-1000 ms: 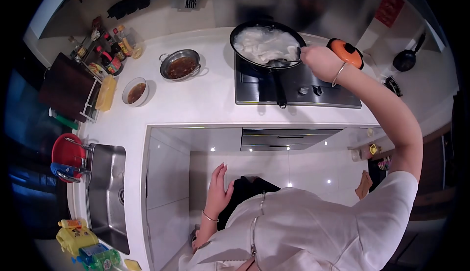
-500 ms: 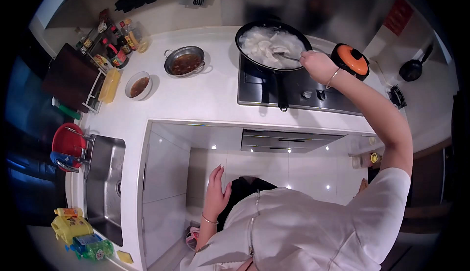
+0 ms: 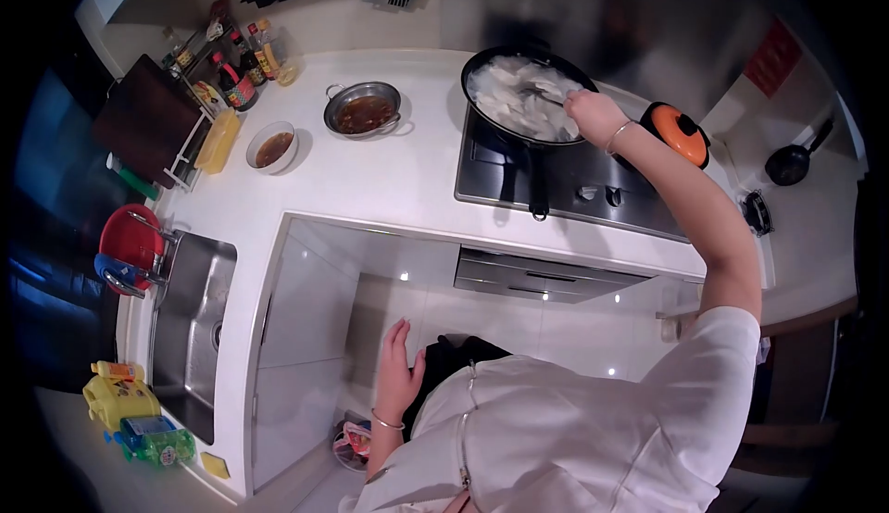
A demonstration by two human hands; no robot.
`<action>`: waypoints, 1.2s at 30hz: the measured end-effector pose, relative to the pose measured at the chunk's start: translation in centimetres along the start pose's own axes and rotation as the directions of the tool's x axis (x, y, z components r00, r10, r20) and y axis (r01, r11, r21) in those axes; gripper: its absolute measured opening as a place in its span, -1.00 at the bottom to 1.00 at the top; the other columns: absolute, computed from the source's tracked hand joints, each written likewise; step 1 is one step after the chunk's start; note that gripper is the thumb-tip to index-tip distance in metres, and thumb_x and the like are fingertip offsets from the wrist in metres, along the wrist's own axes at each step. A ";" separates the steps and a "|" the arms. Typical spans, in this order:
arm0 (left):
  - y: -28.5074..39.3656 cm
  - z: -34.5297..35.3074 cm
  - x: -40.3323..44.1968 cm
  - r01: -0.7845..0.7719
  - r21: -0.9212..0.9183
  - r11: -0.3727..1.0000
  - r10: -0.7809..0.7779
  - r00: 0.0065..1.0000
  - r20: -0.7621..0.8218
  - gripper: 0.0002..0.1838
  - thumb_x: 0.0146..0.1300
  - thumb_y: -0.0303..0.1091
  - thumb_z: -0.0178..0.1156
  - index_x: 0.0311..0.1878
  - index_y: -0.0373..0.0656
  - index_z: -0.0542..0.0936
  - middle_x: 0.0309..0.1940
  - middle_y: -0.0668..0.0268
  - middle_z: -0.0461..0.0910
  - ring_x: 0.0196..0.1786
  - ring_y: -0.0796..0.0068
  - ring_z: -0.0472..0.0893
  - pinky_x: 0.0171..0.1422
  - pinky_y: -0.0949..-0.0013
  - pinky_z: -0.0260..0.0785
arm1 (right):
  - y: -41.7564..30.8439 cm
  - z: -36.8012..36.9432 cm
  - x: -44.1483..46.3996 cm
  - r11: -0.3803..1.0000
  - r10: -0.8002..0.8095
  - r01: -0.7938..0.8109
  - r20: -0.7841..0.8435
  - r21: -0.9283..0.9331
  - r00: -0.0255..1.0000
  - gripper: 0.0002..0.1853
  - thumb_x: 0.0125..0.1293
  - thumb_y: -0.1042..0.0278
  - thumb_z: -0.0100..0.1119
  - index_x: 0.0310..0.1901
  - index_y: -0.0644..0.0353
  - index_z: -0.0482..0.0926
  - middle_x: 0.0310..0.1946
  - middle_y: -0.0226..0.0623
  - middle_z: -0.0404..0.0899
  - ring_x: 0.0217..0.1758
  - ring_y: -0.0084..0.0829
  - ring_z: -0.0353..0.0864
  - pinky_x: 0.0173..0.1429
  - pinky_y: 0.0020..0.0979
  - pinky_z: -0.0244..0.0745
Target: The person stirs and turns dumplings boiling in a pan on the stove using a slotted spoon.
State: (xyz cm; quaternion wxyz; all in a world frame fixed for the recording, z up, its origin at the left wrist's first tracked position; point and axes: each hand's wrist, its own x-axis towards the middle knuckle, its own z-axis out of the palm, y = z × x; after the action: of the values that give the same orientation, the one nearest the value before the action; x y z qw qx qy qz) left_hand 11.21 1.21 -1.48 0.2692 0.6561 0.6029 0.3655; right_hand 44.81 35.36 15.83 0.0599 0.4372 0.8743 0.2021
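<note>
A black frying pan sits on the steel gas hob, full of pale flat pieces in cloudy liquid. My right hand is over the pan's right rim, its fingers closed round the end of a metal utensil. The utensil's far end lies among the pale pieces; its shape is partly hidden. Low beside my body, away from the counter, hangs my left hand, with fingers apart and nothing in it.
Left of the hob stand a metal dish and a white bowl of brown sauce. An orange-lidded pot is right of the pan. Bottles, a dish rack and the sink lie left.
My right hand with the utensil has moved from the pan's lower right edge further into the pan, shifting the pale pieces. The whole view has turned slightly. My left hand remains low.
</note>
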 end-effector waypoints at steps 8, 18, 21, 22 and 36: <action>-0.1 0.3 -0.9 0.034 0.023 0.999 -0.033 0.998 -0.052 -0.49 0.12 -0.47 0.09 0.16 -0.31 0.25 0.13 0.01 0.26 0.15 0.03 0.32 0.23 0.24 0.18 | 0.7 -0.4 1.9 0.990 0.120 -0.102 -0.220 0.094 0.968 -0.89 0.08 0.43 0.01 -0.47 0.22 0.53 -0.34 -0.22 0.49 -0.24 -0.23 0.54 -0.17 -0.28 0.49; 0.5 0.2 -1.3 0.037 0.024 0.999 -0.035 0.996 -0.083 -0.49 0.13 -0.47 0.09 0.16 -0.33 0.25 0.12 -0.01 0.27 0.15 0.01 0.32 0.23 0.22 0.18 | 3.1 1.1 4.0 0.756 0.338 -0.062 -0.307 0.652 0.890 -0.85 0.07 0.43 0.17 -0.33 0.29 0.58 -0.38 -0.19 0.46 -0.31 -0.20 0.50 -0.22 -0.31 0.41; 0.4 0.2 -1.3 0.022 0.010 1.000 -0.022 0.997 -0.080 -0.49 0.13 -0.47 0.08 0.16 -0.33 0.25 0.11 -0.02 0.28 0.15 0.01 0.32 0.23 0.21 0.18 | 3.1 0.9 3.8 0.759 0.329 -0.008 -0.372 0.651 0.868 -0.86 0.08 0.44 0.17 -0.33 0.31 0.58 -0.40 -0.19 0.45 -0.35 -0.19 0.49 -0.22 -0.34 0.40; 0.3 0.1 -1.3 0.029 0.017 0.999 -0.027 0.997 -0.073 -0.49 0.13 -0.47 0.08 0.16 -0.33 0.25 0.11 -0.02 0.28 0.14 0.01 0.32 0.23 0.21 0.18 | 2.9 0.5 3.7 0.785 0.308 0.007 -0.400 0.619 0.863 -0.85 0.08 0.43 0.18 -0.33 0.31 0.58 -0.40 -0.18 0.45 -0.36 -0.20 0.49 -0.22 -0.35 0.40; -1.0 -0.4 0.5 -0.076 -0.012 0.997 0.077 0.996 0.053 -0.49 0.12 -0.46 0.08 0.16 -0.33 0.25 0.11 -0.03 0.28 0.13 0.00 0.33 0.21 0.21 0.19 | 0.5 -13.8 -3.1 0.811 0.308 0.002 -0.430 0.585 0.849 -0.82 0.18 0.36 0.14 -0.27 0.29 0.58 -0.40 -0.25 0.45 -0.43 -0.38 0.47 -0.28 -0.44 0.40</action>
State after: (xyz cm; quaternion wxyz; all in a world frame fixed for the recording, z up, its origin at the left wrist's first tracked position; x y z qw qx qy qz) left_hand 10.33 1.80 -1.95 0.2743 0.6869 0.5681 0.3609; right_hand 43.19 29.00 28.39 -0.3206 0.4376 0.8388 0.0457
